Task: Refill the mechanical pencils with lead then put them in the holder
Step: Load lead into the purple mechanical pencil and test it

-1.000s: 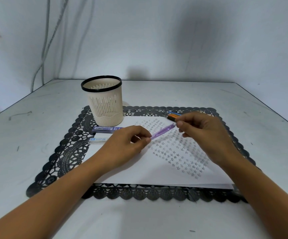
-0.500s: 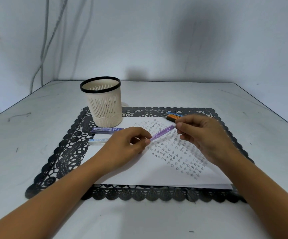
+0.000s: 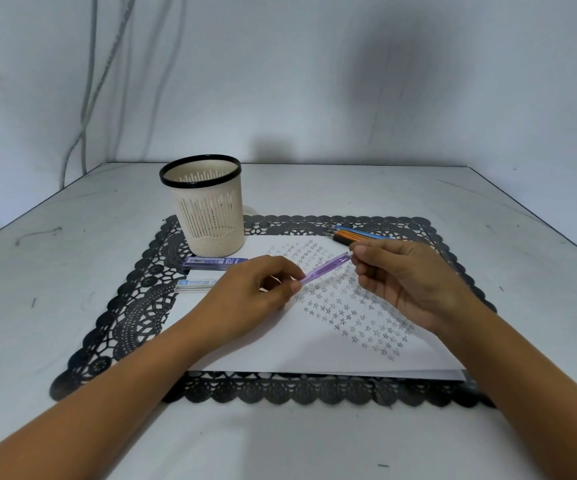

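Looked down on a scuffed white table (image 3: 38,271) set against a pale wall, with grey cables (image 3: 88,98) hanging at far left. Saw a black lace placemat (image 3: 131,317) spread across the middle of the tabletop. Found the cream slotted pencil holder (image 3: 211,220), black-rimmed and upright, on the mat's far left corner. Noted two flat lead cases just in front of its base, both marked 2B: a purple lead case (image 3: 212,262) nearer the holder and a clear-white lead case (image 3: 195,285) just beside it on the near side, its right end hidden behind the left hand (image 3: 249,303). Pinched the near, lower end of the purple mechanical pencil (image 3: 325,269) with that hand, thumb and curled fingertips closed round the barrel, wrist low over the paper. Held the pencil clear of the sheet between the two hands, slanting up and away to the right. Could not tell which end carried the tip. Saw beneath it a white sheet of paper (image 3: 297,348) lying on the mat, with rows of small pencilled stars across its right half. Noted a small bunch of further pencils (image 3: 354,236), orange and blue among them, lying at the mat's far edge, partly hidden behind the right hand (image 3: 411,285). Pinched the far, upper end of the purple pencil with that hand between thumb and forefinger, remaining fingers loosely curled below.
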`<state>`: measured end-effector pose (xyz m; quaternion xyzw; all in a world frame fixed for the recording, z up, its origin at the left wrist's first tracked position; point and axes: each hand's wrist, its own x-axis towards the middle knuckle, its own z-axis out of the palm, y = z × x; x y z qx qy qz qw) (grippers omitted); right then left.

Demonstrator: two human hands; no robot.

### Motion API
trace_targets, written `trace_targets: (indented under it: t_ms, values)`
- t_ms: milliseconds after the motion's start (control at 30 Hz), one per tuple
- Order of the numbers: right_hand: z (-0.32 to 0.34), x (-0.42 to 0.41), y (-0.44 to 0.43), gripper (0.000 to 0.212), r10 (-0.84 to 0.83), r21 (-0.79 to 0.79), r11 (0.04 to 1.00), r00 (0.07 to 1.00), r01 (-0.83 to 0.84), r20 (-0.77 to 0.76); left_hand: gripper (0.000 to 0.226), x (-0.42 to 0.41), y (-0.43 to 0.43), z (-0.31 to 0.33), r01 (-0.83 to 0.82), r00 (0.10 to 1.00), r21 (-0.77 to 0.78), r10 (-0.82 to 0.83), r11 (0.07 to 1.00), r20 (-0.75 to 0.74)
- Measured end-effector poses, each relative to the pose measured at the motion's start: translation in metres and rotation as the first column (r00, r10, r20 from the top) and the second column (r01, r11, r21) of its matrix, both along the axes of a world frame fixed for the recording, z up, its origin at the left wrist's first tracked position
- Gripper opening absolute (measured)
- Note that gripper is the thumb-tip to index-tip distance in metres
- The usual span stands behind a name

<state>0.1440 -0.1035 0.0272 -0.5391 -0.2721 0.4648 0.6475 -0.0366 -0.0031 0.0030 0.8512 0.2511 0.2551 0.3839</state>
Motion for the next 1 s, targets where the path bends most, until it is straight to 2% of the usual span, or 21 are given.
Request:
trace_targets:
  t_ms: [100, 167, 267, 367, 500, 700, 867, 933, 1000]
  values:
    - [0.001, -0.002, -0.002, 0.006, -0.003, -0.012, 1.0, 0.992, 0.004, 0.122, 0.019, -0.001, 0.001, 0.0, -0.003, 1.0, 0.016, 0.003, 1.0, -0.001]
    - [0.003, -0.003, -0.004, 0.006, -0.024, -0.009, 1.0, 0.957, 0.028, 0.29, 0.019, -0.001, 0.001, -0.001, -0.001, 1.0, 0.022, 0.0, 1.0, 0.002]
    - [0.004, -0.005, -0.007, 0.009, -0.076, 0.01, 0.996, 0.808, 0.087, 0.585, 0.019, -0.001, 0.002, 0.0, 0.004, 1.0, 0.032, -0.004, 0.999, -0.006]
    - [0.005, -0.006, -0.01, 0.012, -0.103, 0.04, 0.994, 0.698, 0.106, 0.709, 0.021, 0.0, 0.002, 0.0, -0.004, 1.0, 0.036, 0.005, 0.999, -0.009]
    - [0.005, -0.007, -0.011, 0.013, -0.104, 0.052, 0.994, 0.661, 0.097, 0.743, 0.023, -0.001, 0.004, -0.001, -0.008, 1.0, 0.034, 0.008, 0.999, -0.005]
    - [0.007, -0.006, -0.011, 0.019, -0.059, 0.039, 0.998, 0.699, 0.044, 0.713, 0.022, -0.001, 0.004, -0.001, 0.0, 1.0, 0.053, 0.001, 0.999, -0.015]
    - [0.007, -0.005, -0.011, 0.026, -0.019, 0.015, 1.0, 0.652, 0.011, 0.758, 0.02, -0.001, 0.005, -0.001, 0.001, 1.0, 0.058, 0.0, 0.998, -0.016]
    - [0.005, -0.003, -0.01, 0.025, -0.021, 0.024, 1.0, 0.69, 0.006, 0.724, 0.02, -0.001, 0.004, -0.001, 0.002, 1.0, 0.065, -0.001, 0.998, -0.016]
    - [0.003, -0.001, -0.009, 0.022, -0.028, 0.054, 0.999, 0.771, -0.008, 0.636, 0.021, -0.001, 0.003, 0.0, 0.004, 1.0, 0.059, -0.004, 0.998, -0.011]
